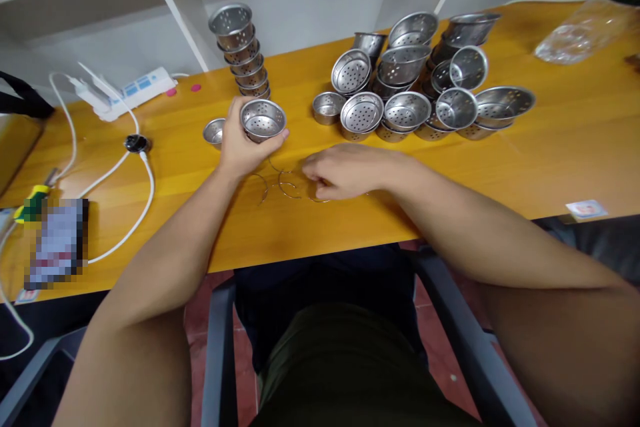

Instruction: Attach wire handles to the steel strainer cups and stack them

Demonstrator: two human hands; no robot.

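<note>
My left hand [240,147] is wrapped round a perforated metal strainer basket [263,121], its mouth facing up. My right hand [340,170] rests low over the table with its fingers curled down among thin wire handles [287,185]. What its fingertips hold, if anything, is hidden. A small metal basket [214,132] stands left of my left hand. Behind that hand rises a tall stack of nested strainer baskets [240,53].
Several more strainer baskets [407,110] are heaped at the back right. A clear plastic bottle [575,37] lies at the far right. On the left are a power strip [143,93], white cables, a green-yellow screwdriver [34,203] and a blurred-out device [57,243].
</note>
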